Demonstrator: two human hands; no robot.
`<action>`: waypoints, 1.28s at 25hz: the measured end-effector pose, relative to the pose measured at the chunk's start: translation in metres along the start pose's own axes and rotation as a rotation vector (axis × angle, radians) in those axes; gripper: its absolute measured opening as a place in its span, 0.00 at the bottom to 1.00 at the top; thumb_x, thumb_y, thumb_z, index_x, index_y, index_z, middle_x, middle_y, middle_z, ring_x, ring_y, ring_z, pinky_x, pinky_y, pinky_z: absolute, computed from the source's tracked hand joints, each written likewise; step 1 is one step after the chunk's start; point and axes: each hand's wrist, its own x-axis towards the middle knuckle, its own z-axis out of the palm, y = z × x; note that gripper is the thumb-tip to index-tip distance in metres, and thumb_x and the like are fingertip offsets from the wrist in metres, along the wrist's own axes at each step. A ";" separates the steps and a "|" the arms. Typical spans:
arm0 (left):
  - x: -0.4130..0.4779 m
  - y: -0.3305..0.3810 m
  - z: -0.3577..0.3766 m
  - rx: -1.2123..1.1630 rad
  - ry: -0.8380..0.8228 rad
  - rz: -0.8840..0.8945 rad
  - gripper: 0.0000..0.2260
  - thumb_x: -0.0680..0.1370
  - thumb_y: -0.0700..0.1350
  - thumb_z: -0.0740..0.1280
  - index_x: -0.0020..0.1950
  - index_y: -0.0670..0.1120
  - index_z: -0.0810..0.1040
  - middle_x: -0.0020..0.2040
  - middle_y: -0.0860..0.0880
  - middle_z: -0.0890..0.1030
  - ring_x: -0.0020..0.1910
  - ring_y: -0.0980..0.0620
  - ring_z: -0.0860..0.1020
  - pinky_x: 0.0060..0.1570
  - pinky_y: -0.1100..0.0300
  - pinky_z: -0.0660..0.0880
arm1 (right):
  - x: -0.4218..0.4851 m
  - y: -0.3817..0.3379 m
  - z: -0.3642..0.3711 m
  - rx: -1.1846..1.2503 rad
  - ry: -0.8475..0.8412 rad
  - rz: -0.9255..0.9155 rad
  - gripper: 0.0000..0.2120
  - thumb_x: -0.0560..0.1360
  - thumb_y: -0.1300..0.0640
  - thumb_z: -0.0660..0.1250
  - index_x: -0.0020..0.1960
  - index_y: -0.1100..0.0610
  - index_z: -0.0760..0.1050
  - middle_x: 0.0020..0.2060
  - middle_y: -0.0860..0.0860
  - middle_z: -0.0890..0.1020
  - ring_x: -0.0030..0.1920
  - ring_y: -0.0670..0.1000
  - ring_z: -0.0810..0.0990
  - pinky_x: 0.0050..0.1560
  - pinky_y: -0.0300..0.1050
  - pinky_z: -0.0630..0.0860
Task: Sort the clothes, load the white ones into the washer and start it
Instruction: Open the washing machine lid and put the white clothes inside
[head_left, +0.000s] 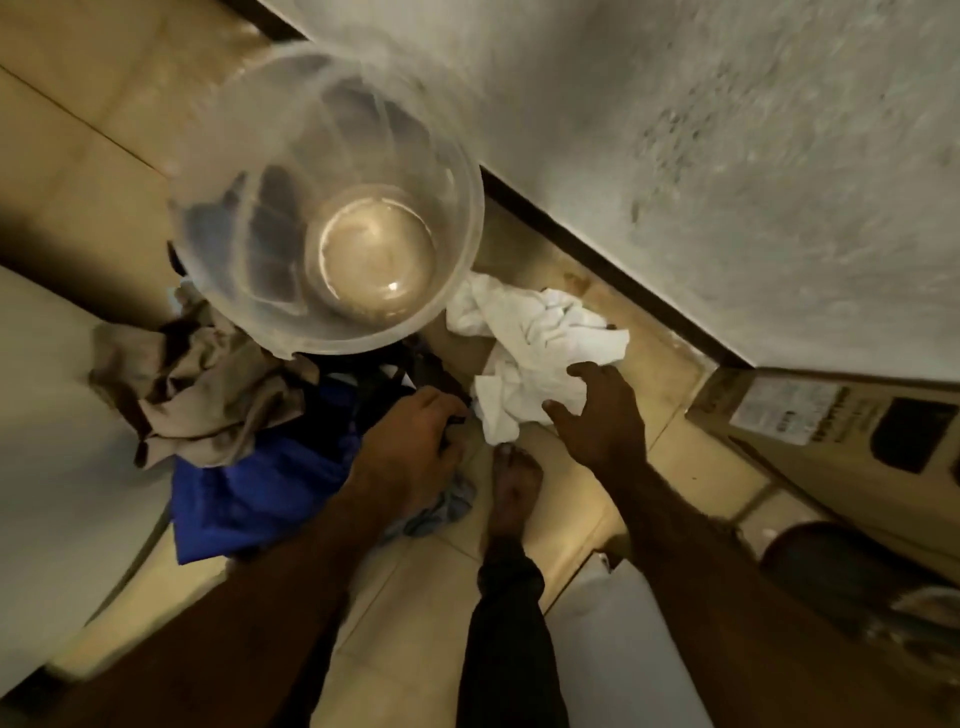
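tiled floor (524, 551) — clear tub (332, 208) bare, left hand (410, 441) pinching dark cloth (384, 384), right hand (602, 410) spread

A clear plastic tub (327, 208) stands on the tiled floor (83, 156) near the wall (727, 156). White clothes (535, 353) lie crumpled between the tub and the wall's dark skirting. The right hand (602, 410) rests on their near edge, fingers spread. The left hand (415, 441) grips dark fabric (395, 384) in the coloured heap, beside a blue garment (260, 488) and a beige one (208, 395). A bare foot (511, 488) stands between the hands.
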 end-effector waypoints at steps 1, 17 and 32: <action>0.012 -0.007 0.018 -0.032 -0.018 0.001 0.14 0.77 0.47 0.70 0.61 0.47 0.78 0.59 0.48 0.78 0.57 0.47 0.77 0.55 0.51 0.77 | 0.016 0.014 0.011 -0.046 -0.013 -0.016 0.30 0.72 0.47 0.76 0.70 0.57 0.72 0.66 0.57 0.75 0.67 0.58 0.73 0.66 0.52 0.70; 0.160 -0.033 0.193 -1.558 -0.151 -0.949 0.39 0.67 0.76 0.65 0.71 0.53 0.70 0.62 0.46 0.77 0.66 0.37 0.76 0.61 0.38 0.76 | 0.171 0.092 0.111 0.386 -0.303 0.162 0.27 0.71 0.45 0.76 0.68 0.48 0.76 0.62 0.42 0.79 0.63 0.48 0.77 0.65 0.45 0.72; 0.079 0.038 0.110 -1.374 -0.066 -0.693 0.26 0.79 0.49 0.70 0.76 0.49 0.67 0.70 0.45 0.76 0.65 0.47 0.77 0.65 0.50 0.76 | 0.025 0.046 0.068 0.705 0.021 0.342 0.25 0.76 0.52 0.73 0.70 0.43 0.69 0.64 0.43 0.79 0.65 0.49 0.77 0.61 0.40 0.75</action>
